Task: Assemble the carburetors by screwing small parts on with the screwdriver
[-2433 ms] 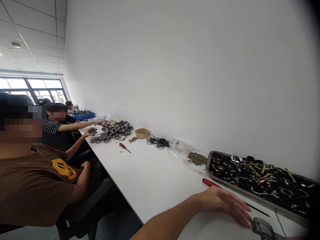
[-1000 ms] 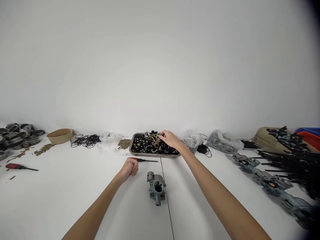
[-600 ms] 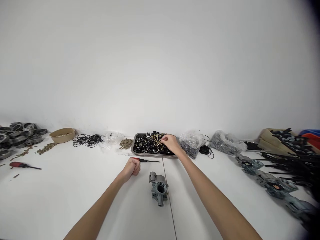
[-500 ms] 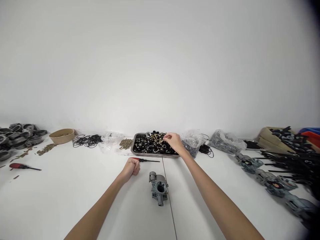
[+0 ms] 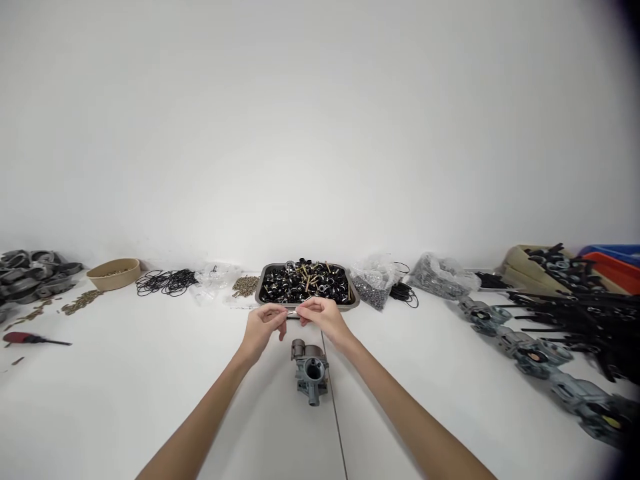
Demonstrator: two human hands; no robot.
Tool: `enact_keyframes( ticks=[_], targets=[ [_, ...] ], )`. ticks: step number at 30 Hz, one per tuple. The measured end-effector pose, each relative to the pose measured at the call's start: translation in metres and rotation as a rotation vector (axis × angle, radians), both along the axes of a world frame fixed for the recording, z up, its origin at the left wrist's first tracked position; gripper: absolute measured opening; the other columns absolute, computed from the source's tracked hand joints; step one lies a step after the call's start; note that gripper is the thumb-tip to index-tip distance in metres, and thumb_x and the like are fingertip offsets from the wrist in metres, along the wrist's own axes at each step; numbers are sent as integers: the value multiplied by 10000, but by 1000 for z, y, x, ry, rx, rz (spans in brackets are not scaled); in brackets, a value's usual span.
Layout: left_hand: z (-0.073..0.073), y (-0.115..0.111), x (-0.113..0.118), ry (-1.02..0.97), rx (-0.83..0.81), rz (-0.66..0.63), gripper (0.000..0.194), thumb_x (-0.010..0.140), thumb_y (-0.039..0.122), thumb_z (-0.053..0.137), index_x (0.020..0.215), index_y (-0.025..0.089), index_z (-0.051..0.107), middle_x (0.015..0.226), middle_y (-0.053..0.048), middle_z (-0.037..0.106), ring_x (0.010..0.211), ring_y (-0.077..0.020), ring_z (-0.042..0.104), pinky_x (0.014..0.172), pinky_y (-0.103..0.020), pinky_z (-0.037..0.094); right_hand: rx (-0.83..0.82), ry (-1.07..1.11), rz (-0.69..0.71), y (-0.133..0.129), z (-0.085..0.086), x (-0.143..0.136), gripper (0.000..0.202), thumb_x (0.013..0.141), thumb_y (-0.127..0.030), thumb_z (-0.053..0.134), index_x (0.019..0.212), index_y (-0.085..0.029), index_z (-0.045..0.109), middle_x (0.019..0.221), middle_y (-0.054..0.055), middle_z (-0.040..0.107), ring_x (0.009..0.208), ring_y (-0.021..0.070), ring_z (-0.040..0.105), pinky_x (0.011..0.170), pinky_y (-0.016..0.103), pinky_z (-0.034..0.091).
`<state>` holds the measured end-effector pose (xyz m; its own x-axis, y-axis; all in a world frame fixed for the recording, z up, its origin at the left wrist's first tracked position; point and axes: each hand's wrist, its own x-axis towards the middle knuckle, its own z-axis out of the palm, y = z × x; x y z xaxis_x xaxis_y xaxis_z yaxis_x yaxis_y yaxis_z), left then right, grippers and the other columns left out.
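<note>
My left hand and my right hand meet fingertip to fingertip just in front of the metal tray. Both are closed in a pinch, with a small silvery part between them, too small to name. Just below it, a short dark length shows, probably the shaft of the screwdriver lying there; its handle is hidden by my left hand. Black fittings and brass-coloured pieces fill the tray. A grey carburetor stands on the white table, nearer to me than both hands.
At left are grey metal castings, a tan bowl, black rings and a red-handled screwdriver. Bags of small parts stand right of the tray. Several carburetors and black tubes lie far right.
My right hand has left the tray and come back toward me, meeting my left. My left hand has risen slightly from a fist into a pinch. The carburetor has stayed on the table.
</note>
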<state>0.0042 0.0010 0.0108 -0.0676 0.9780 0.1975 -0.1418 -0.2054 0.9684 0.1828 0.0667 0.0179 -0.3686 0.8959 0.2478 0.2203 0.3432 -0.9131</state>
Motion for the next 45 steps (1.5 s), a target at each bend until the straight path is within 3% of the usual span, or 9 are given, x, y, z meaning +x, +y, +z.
enact_keyframes(
  ticks=[3, 7, 11, 18, 23, 27, 30, 40, 45],
  targets=[
    [-2, 3, -9, -65, -2, 58, 323, 731, 361, 762, 857, 121, 587, 552, -2, 594, 452, -118, 512, 459, -260, 430, 96, -137, -86, 30, 8, 16, 351, 816, -436, 660, 1041, -168, 666, 900, 75, 688, 830, 205, 641, 775, 349, 518],
    [0, 4, -19, -107, -5, 96, 361, 676, 339, 808, 849, 120, 579, 586, -28, 631, 489, -157, 575, 471, -294, 483, 202, -316, -244, 69, 4, 25, 294, 785, -207, 657, 1071, -156, 611, 1025, 113, 614, 1011, 259, 558, 872, 378, 446],
    [2, 3, -24, -118, -2, 132, 354, 674, 334, 810, 837, 84, 621, 620, -61, 650, 530, -184, 621, 514, -325, 525, 293, -402, -265, 78, -7, 15, 285, 763, -61, 597, 1031, -155, 622, 1076, 131, 586, 1029, 263, 551, 867, 350, 432],
    [5, 3, -27, -158, 19, 149, 383, 683, 312, 810, 911, 82, 606, 664, -50, 650, 557, -197, 640, 510, -333, 538, 353, -347, -261, 68, 6, 26, 112, 801, -189, 608, 873, -152, 686, 907, 83, 631, 757, 192, 596, 760, 324, 479],
    [4, 2, -24, -180, 27, 126, 347, 682, 301, 814, 841, 92, 587, 655, -54, 651, 556, -199, 645, 517, -337, 544, 370, -254, -228, 55, 4, 28, 229, 801, -274, 634, 999, -184, 704, 904, 56, 655, 746, 169, 610, 708, 287, 506],
    [3, 2, -24, -183, 24, 124, 346, 676, 306, 818, 825, 89, 593, 639, -56, 648, 537, -193, 636, 500, -333, 537, 383, -211, -259, 62, -8, 27, 155, 756, -226, 632, 870, -163, 717, 876, 76, 623, 717, 190, 586, 733, 357, 509],
    [4, 2, -25, -180, 25, 137, 361, 663, 324, 823, 810, 95, 586, 628, -53, 643, 527, -194, 632, 487, -330, 531, 401, -133, -266, 66, -9, 26, 128, 745, -238, 641, 833, -170, 703, 874, 85, 622, 850, 250, 595, 838, 442, 494],
    [2, 2, -20, -190, 17, 115, 351, 666, 301, 824, 821, 87, 595, 645, -61, 651, 543, -195, 638, 500, -337, 538, 394, 82, 44, 0, -13, 7, 149, 808, -297, 684, 916, -197, 704, 977, 75, 636, 889, 194, 632, 814, 339, 568],
    [0, 0, -14, -179, 1, 77, 325, 683, 295, 813, 818, 97, 594, 661, -60, 660, 538, -193, 636, 506, -348, 542, 341, 171, 151, -12, -18, 4, 126, 785, -275, 734, 876, -192, 708, 932, 65, 624, 900, 188, 620, 817, 334, 562]
  ],
)
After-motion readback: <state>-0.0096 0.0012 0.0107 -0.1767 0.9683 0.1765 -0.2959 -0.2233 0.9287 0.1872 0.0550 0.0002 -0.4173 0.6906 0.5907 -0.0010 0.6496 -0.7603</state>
